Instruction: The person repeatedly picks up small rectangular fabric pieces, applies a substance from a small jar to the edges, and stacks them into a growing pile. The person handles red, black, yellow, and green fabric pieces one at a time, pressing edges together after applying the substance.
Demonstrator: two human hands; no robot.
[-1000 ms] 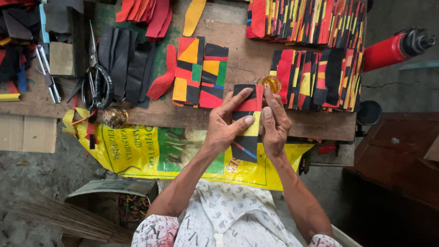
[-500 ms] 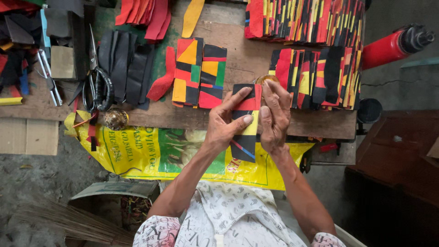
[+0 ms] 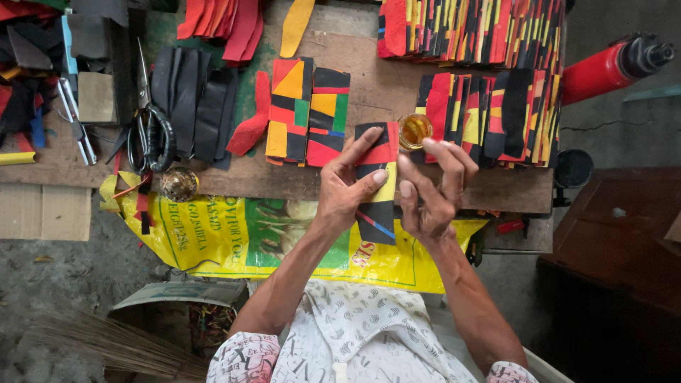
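While both hands meet over the wooden bench (image 3: 213, 177), a patchwork strip (image 3: 377, 186) of black, red and yellow pieces hangs between them.

Left hand (image 3: 345, 188) pinches the strip's upper part, thumb on its front and fingers curled behind, so it is closed on it; right hand (image 3: 429, 191) sits just beside it, fingers loosely spread and half bent, thumb near the strip's right edge, though whether it touches I cannot tell; a small jar of amber liquid (image 3: 414, 130) stands just above the fingertips; scissors (image 3: 147, 128) lie well to the left; stacks of coloured strips (image 3: 489, 113) fill the right.
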